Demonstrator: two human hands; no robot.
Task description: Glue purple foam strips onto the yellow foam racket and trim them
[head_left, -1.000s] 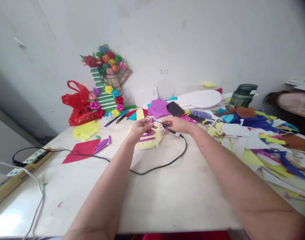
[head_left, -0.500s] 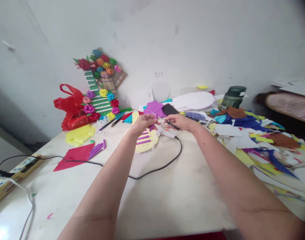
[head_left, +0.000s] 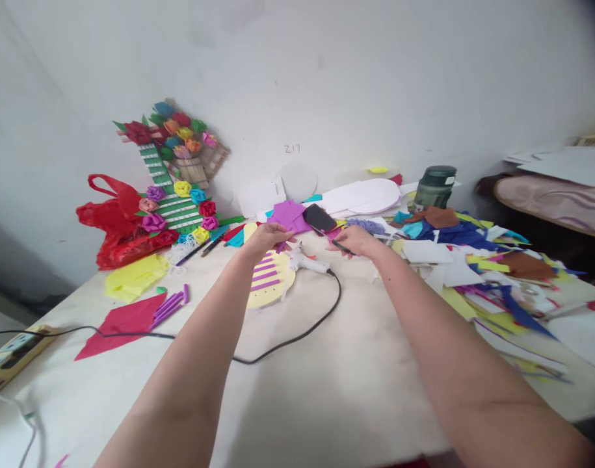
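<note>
My left hand [head_left: 268,238] is closed in a pinch on a purple paper strip [head_left: 281,247], above a yellow card shape [head_left: 270,296] with purple strips lying across it. A slim tool [head_left: 343,247] with a dark handle and a thin metal end is gripped in my right hand [head_left: 356,242]; its exact kind is unclear. Its thin end points up and left, apart from the strip. Between my hands a white glue gun [head_left: 309,262] rests on the table. Behind them are folded purple paper [head_left: 288,216] and a black phone-like object [head_left: 319,218].
The glue gun's black cord [head_left: 321,318] loops left toward a power strip [head_left: 21,351]. Purple rolls [head_left: 168,309] lie on red paper [head_left: 119,325]. Paper scraps [head_left: 473,260] and a green bottle [head_left: 434,187] stand right. A flower-covered guitar shape [head_left: 183,211] leans at left.
My hands have moved apart, and the tool has drawn back to the right from the purple strip. The whole view has shifted slightly to the right.
</note>
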